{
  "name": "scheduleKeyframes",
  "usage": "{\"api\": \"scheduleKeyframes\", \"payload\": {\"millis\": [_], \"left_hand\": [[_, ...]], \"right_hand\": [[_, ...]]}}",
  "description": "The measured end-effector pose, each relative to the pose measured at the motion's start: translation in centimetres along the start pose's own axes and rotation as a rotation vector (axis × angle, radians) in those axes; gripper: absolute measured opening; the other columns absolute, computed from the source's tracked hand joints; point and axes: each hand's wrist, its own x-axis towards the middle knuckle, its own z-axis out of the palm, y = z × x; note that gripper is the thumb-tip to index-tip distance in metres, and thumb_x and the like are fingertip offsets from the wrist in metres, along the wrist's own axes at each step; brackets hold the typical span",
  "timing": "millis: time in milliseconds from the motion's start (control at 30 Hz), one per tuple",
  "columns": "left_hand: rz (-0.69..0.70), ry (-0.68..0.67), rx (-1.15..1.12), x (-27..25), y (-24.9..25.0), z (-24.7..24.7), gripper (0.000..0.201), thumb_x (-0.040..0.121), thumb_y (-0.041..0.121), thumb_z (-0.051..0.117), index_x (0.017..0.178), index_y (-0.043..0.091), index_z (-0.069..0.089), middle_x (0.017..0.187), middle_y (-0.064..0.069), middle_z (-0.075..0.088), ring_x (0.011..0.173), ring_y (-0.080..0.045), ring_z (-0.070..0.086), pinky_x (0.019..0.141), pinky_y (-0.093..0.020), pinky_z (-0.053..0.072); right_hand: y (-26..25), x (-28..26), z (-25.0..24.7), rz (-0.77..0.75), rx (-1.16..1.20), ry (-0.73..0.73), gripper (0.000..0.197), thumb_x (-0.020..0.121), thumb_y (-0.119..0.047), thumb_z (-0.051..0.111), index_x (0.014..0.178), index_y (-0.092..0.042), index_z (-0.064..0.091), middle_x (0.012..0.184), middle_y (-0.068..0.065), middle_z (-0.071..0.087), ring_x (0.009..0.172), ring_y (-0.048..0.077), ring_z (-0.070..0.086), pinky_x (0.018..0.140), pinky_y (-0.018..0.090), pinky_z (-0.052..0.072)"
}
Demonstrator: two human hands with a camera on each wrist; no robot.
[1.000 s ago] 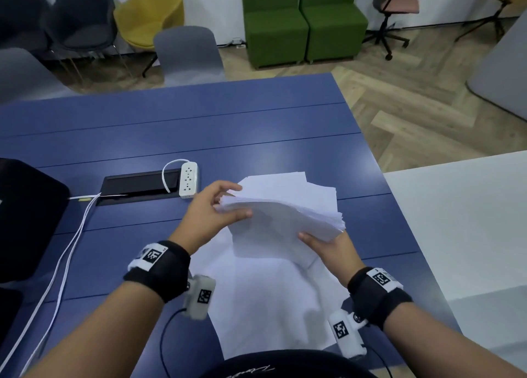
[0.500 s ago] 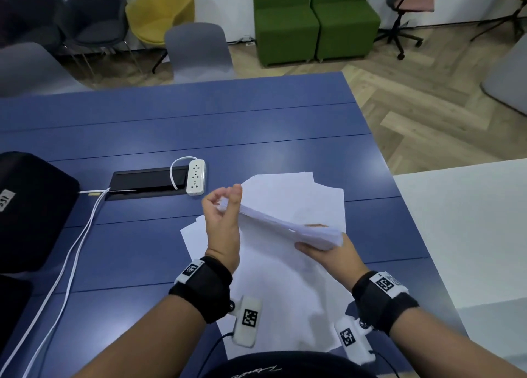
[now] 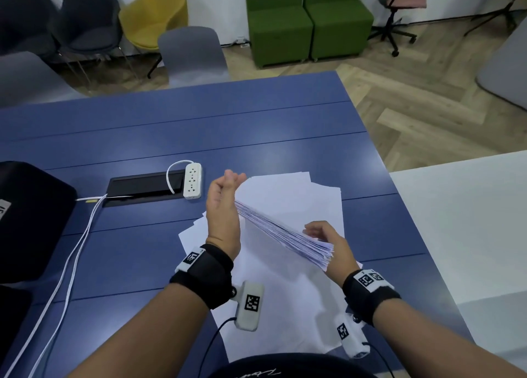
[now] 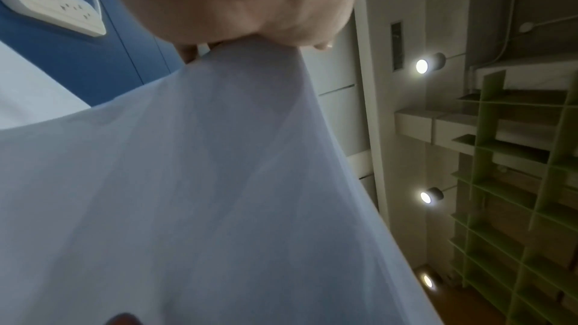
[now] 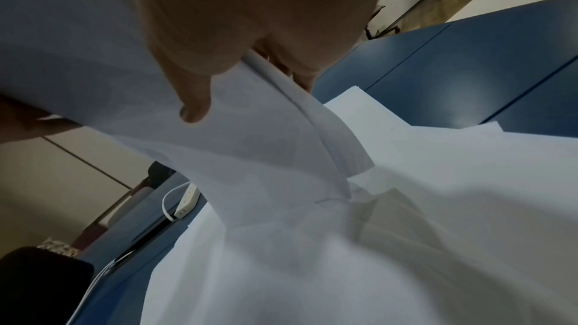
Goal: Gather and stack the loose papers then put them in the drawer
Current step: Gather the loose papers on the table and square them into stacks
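Presently, table: blue, with a recessed black cable tray.
Loose papers: white sheets spread flat on the table beneath both hands, overlapping unevenly.
Paper stack: lifted clear of the loose papers, turned on edge, slanting between the two hands.
Left hand: upright at the stack's far end, fingers bent over that edge; whether it grips or merely presses, cannot tell.
Right hand: at the stack's near end, thumb on one face, fingers on the other, pinching it.
Power strip: white, just beside the cable tray, near the left hand.
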Motion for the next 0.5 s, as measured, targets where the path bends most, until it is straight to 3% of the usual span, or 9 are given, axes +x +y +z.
{"api": "scheduleKeyframes", "payload": {"millis": [67, 133, 167, 233, 300, 367, 433, 467, 500], "left_hand": [[-0.015, -0.043, 0.066, -0.1, 0.0, -0.1, 0.037, 0.101, 0.056, 0.064, 0.109, 0.02, 0.062, 0.117, 0.006, 0.082, 0.13, -0.007, 0.065, 0.123, -0.041, 0.034], [-0.013, -0.016, 0.126, 0.2, 0.1, 0.0, 0.031, 0.104, 0.052, 0.062, 0.102, 0.021, 0.062, 0.102, 0.005, 0.083, 0.124, -0.006, 0.066, 0.121, -0.041, 0.035], [-0.011, 0.014, 0.126, 0.3, 0.2, 0.1, 0.033, 0.105, 0.053, 0.06, 0.1, 0.02, 0.063, 0.093, 0.005, 0.083, 0.119, -0.007, 0.068, 0.12, -0.042, 0.036], [-0.005, 0.071, 0.094, 0.6, 0.6, 0.4, 0.04, 0.106, 0.056, 0.056, 0.101, 0.018, 0.066, 0.079, 0.005, 0.078, 0.112, -0.011, 0.068, 0.12, -0.045, 0.037], [-0.006, 0.068, 0.072, 0.9, 1.1, 0.2, 0.049, 0.104, 0.064, 0.053, 0.102, 0.018, 0.068, 0.074, 0.006, 0.076, 0.117, -0.025, 0.067, 0.122, -0.05, 0.037], [0.001, -0.002, 0.052, 1.2, 1.9, -0.3, 0.06, 0.096, 0.073, 0.05, 0.106, 0.018, 0.069, 0.081, 0.002, 0.078, 0.11, -0.031, 0.068, 0.119, -0.049, 0.04], [0.026, -0.11, 0.021, 1.4, 3.0, -1.5, 0.072, 0.09, 0.08, 0.051, 0.116, 0.015, 0.067, 0.096, -0.006, 0.079, 0.095, -0.026, 0.068, 0.107, -0.047, 0.047], [0.053, -0.176, 0.018, 1.5, 3.5, -2.2, 0.081, 0.085, 0.086, 0.055, 0.122, 0.015, 0.066, 0.105, -0.009, 0.079, 0.096, -0.025, 0.069, 0.104, -0.046, 0.05], [0.078, -0.244, 0.031, 1.8, 3.8, -3.0, 0.089, 0.08, 0.09, 0.059, 0.128, 0.014, 0.064, 0.114, -0.011, 0.077, 0.102, -0.025, 0.07, 0.103, -0.044, 0.052]], "right_hand": [[-0.8, 0.3, -0.1, 0.006, 0.012, 0.02, 0.043, 0.086, -0.017, 0.077, 0.112, -0.048, 0.064, 0.116, -0.004, 0.072, 0.106, 0.011, 0.069, 0.092, 0.024, 0.053], [-1.6, 0.8, -0.3, 0.002, 0.002, 0.004, 0.039, 0.085, -0.026, 0.067, 0.111, -0.056, 0.067, 0.116, -0.006, 0.073, 0.101, 0.001, 0.07, 0.091, 0.024, 0.054], [-1.9, 1.0, -0.4, -0.019, -0.008, -0.023, 0.039, 0.085, -0.028, 0.065, 0.117, -0.05, 0.07, 0.121, -0.007, 0.074, 0.105, -0.002, 0.07, 0.096, 0.025, 0.055], [-2.6, 1.0, -0.3, -0.052, -0.026, -0.076, 0.039, 0.091, -0.018, 0.065, 0.127, -0.031, 0.072, 0.13, -0.005, 0.073, 0.12, 0.006, 0.069, 0.108, 0.028, 0.054], [-2.9, 1.0, -0.2, -0.062, -0.04, -0.143, 0.039, 0.095, 0.002, 0.063, 0.125, -0.023, 0.07, 0.12, -0.01, 0.074, 0.119, 0.014, 0.07, 0.103, 0.017, 0.053], [-3.6, 0.6, -0.5, -0.026, 0.011, -0.155, 0.045, 0.096, 0.016, 0.059, 0.126, -0.016, 0.07, 0.109, -0.018, 0.072, 0.114, 0.014, 0.071, 0.089, 0.005, 0.051], [-4.1, 0.7, -1.1, -0.03, 0.078, -0.072, 0.048, 0.094, 0.011, 0.067, 0.121, -0.028, 0.078, 0.112, -0.019, 0.078, 0.115, 0.007, 0.073, 0.092, 0.011, 0.053], [-4.5, 0.8, -1.5, -0.04, 0.071, -0.022, 0.048, 0.091, 0.006, 0.07, 0.109, -0.037, 0.083, 0.106, -0.02, 0.08, 0.108, 0.004, 0.074, 0.09, 0.016, 0.056], [-5.1, 0.9, -2.2, -0.029, 0.085, -0.001, 0.04, 0.089, -0.001, 0.073, 0.098, -0.038, 0.085, 0.098, -0.016, 0.081, 0.096, 0.006, 0.075, 0.083, 0.023, 0.057]]}}
